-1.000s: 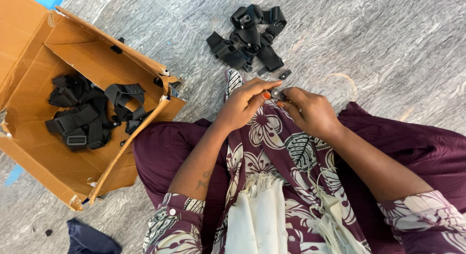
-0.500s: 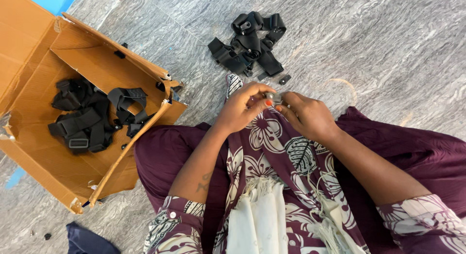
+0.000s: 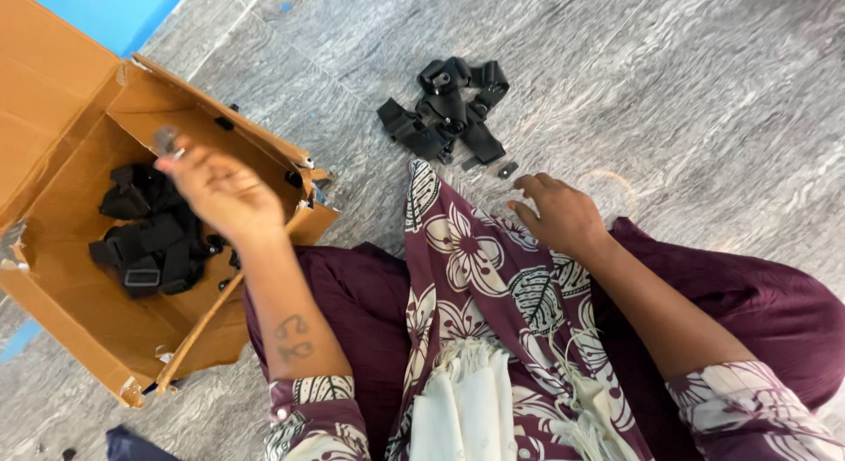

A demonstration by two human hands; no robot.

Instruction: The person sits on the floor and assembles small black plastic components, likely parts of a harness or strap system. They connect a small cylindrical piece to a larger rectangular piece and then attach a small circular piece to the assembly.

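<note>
My left hand is stretched out over the open cardboard box and pinches a small grey part at its fingertips. Inside the box lies a heap of black straps and buckles. My right hand rests on the patterned cloth over my lap, fingers loosely spread, holding nothing. Just beyond it on the grey stone floor lies a second pile of black strap pieces, with a small loose black piece beside it.
The box has torn flaps and stands at my left knee. A blue surface shows behind it at the top left. A dark object lies on the floor at the bottom left. Purple trousers cover my legs.
Both hands were together over my lap working on a small part. My left hand has swung left over the box with the part; my right hand stayed on the lap.
</note>
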